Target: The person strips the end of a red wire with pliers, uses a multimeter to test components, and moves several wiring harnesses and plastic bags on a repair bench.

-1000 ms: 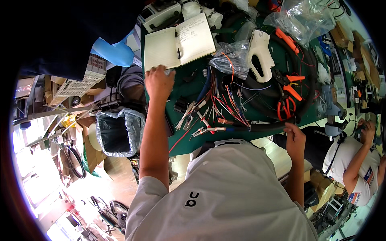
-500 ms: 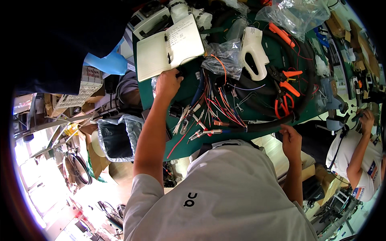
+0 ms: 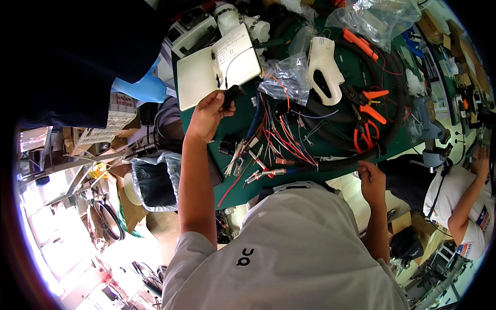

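My left hand (image 3: 211, 116) pinches a small black piece (image 3: 233, 96) above the notebook's lower edge. A thin black cord (image 3: 231, 64) loops up from it across the open notebook (image 3: 195, 78). My right hand (image 3: 373, 181), fingers curled, is at the table's near edge beside a thick black cable (image 3: 341, 163); what is inside its fingers, if anything, is hidden. Between the hands lie the cable's fanned-out wires (image 3: 289, 137), red, white and blue, some with metal terminals. A black connector (image 3: 227, 144) lies below my left hand.
On the green table (image 3: 235, 194) lie orange-handled pliers (image 3: 366, 135), a wire stripper (image 3: 372, 106), a white handle-shaped shell (image 3: 325, 70) and clear plastic bags (image 3: 289, 77). A vise (image 3: 429, 129) is at the right edge. A lined bin (image 3: 157, 181) stands left. Other people are on both sides.
My left hand has lifted from the notebook's lower edge and turned, with the black piece now showing in its fingers and the cord arching higher. My right hand has hardly moved.
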Tool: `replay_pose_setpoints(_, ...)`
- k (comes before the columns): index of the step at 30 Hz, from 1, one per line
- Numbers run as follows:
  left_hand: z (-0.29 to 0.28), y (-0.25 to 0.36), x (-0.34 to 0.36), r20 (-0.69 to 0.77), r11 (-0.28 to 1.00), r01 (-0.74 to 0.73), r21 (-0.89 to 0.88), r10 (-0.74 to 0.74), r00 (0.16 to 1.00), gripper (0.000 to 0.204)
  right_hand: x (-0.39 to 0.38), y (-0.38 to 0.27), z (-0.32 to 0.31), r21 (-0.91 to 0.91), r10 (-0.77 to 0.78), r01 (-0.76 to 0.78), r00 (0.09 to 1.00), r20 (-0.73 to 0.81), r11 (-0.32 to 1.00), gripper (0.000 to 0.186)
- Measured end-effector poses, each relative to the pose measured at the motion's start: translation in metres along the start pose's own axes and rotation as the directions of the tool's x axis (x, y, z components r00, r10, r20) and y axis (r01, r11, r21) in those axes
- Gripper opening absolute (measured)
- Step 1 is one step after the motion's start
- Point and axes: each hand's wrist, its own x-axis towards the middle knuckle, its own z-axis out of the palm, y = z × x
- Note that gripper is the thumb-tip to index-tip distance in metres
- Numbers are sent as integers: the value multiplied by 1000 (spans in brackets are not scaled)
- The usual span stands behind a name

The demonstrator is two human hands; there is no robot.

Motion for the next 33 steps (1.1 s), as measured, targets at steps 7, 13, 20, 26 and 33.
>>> replay_pose_setpoints(7, 18, 24, -19, 134, 957, -30, -290, 72, 988, 30, 11, -31, 2, 80, -41, 43, 999, -35, 996, 25)
replay_pose_setpoints(13, 51, 42, -50, 352, 964, -6, -265, 102, 930, 38, 34, -99, 6, 4, -405, 411, 902, -150, 912, 44)
replay_pose_setpoints(20, 115, 75, -101, 837, 997, -21, 76, -52, 545, 45, 27, -171, -7, -15, -693, 694, 718, -58, 720, 33)
replay_pose_setpoints(26, 103, 39, -93, 799, 998, 56, 26, -54, 598, 47, -23, -133, -72, 356, -407, 305, 877, 257, 883, 8)
replay_pose_setpoints(33, 163, 10, -107, 629, 889, -30, 457, -299, 717, 44, -120, -103, -138, 253, 10, -51, 987, 161, 966, 10)
